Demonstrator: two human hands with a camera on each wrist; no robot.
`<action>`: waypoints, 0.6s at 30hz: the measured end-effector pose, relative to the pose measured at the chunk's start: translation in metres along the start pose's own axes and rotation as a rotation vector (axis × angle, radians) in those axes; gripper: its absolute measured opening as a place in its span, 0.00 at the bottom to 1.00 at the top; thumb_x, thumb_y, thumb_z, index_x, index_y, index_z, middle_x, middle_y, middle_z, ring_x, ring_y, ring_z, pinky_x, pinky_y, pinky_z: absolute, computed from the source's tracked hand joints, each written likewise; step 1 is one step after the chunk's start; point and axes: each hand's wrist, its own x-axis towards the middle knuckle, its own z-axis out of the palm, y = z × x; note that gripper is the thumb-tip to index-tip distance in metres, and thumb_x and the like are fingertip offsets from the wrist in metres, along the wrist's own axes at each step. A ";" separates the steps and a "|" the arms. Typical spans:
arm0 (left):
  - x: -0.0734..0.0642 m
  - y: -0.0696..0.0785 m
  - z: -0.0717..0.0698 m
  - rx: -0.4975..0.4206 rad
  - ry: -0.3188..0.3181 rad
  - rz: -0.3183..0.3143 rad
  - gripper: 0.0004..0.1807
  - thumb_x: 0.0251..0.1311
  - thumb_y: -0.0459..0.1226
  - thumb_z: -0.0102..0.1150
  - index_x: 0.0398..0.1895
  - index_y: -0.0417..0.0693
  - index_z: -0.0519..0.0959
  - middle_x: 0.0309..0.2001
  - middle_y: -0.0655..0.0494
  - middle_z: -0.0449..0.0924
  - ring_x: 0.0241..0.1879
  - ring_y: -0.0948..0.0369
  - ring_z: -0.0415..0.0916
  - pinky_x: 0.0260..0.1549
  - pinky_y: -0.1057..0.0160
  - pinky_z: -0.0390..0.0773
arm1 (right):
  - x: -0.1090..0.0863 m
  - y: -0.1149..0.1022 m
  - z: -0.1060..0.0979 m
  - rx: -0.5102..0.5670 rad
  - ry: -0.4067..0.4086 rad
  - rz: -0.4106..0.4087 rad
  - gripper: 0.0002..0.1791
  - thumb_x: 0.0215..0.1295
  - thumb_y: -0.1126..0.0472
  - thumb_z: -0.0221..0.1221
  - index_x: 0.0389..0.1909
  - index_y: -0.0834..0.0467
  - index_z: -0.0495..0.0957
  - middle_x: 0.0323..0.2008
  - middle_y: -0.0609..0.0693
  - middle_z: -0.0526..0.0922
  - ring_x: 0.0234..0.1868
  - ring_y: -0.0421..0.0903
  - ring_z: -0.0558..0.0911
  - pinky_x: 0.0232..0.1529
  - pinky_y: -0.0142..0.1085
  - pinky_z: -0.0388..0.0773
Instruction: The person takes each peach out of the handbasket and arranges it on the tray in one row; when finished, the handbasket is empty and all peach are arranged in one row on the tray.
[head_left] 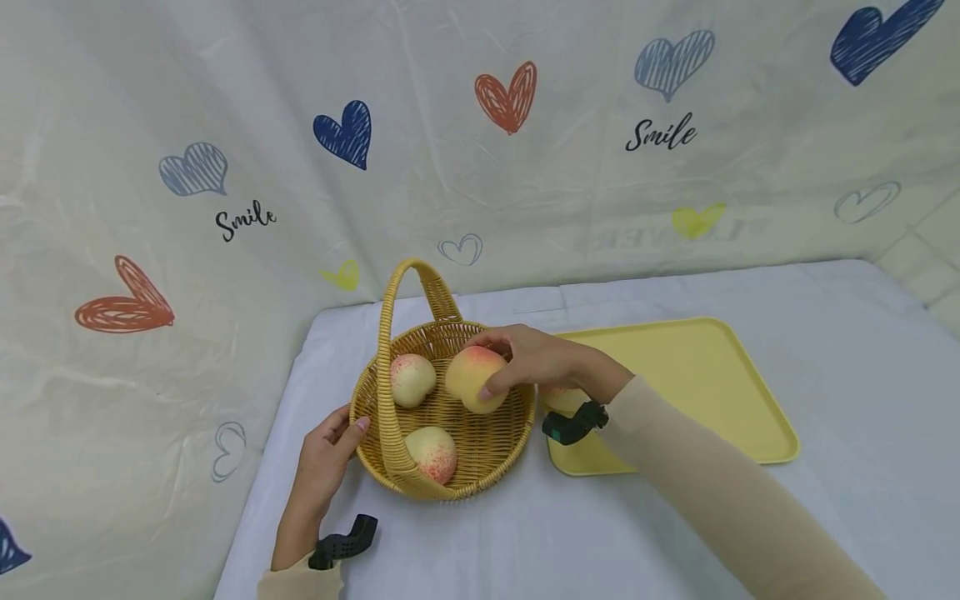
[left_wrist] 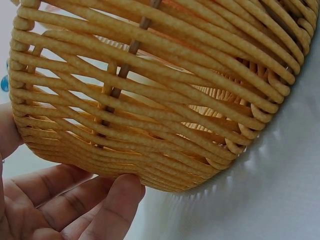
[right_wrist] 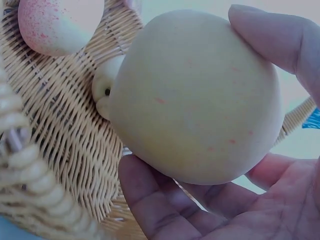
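My right hand (head_left: 525,358) holds a yellow-and-pink peach (head_left: 476,379) over the wicker basket (head_left: 491,479). In the right wrist view, thumb and fingers reach round this pale peach (right_wrist: 195,100). Two whitish, red-speckled peaches lie in the basket, one toward the back (head_left: 412,380) and one toward the front (head_left: 432,454). With thumb at the rim and fingers along the outer wall, my left hand (head_left: 324,458) grips the basket's left side. The left wrist view shows those fingers (left_wrist: 112,205) against the woven wall (left_wrist: 150,110).
To the basket's right lies a yellow tray (head_left: 697,375). Another peach (head_left: 562,400) sits at the tray's left end, partly hidden by my right wrist. The basket's tall handle (head_left: 386,358) arches over its left part. A curtain printed with hearts (head_left: 506,96) hangs behind the white-covered table (head_left: 525,550).
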 end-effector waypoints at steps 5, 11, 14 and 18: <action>-0.001 0.001 0.000 0.005 0.000 0.002 0.26 0.76 0.45 0.59 0.70 0.39 0.74 0.62 0.40 0.81 0.53 0.63 0.82 0.46 0.68 0.83 | -0.010 0.001 -0.005 0.007 0.035 -0.019 0.37 0.56 0.58 0.74 0.69 0.52 0.74 0.59 0.52 0.81 0.59 0.50 0.78 0.61 0.44 0.75; -0.001 0.003 0.000 0.007 0.000 -0.008 0.27 0.76 0.45 0.59 0.70 0.39 0.74 0.62 0.40 0.80 0.52 0.64 0.82 0.45 0.69 0.82 | -0.019 0.004 -0.012 0.012 0.073 -0.043 0.37 0.56 0.59 0.74 0.68 0.52 0.75 0.59 0.52 0.80 0.59 0.53 0.78 0.58 0.45 0.77; -0.002 0.004 0.000 -0.002 -0.003 -0.008 0.26 0.76 0.45 0.59 0.70 0.39 0.74 0.62 0.39 0.80 0.51 0.66 0.82 0.45 0.69 0.82 | -0.023 0.006 -0.016 0.019 0.097 -0.046 0.37 0.56 0.59 0.75 0.69 0.51 0.75 0.61 0.52 0.80 0.59 0.53 0.78 0.57 0.44 0.78; -0.002 0.006 0.000 -0.009 -0.009 -0.007 0.26 0.77 0.45 0.58 0.70 0.40 0.74 0.62 0.39 0.80 0.50 0.68 0.82 0.46 0.69 0.82 | -0.032 0.009 -0.021 0.029 0.128 -0.045 0.38 0.57 0.60 0.74 0.70 0.51 0.74 0.62 0.52 0.78 0.58 0.54 0.79 0.57 0.44 0.78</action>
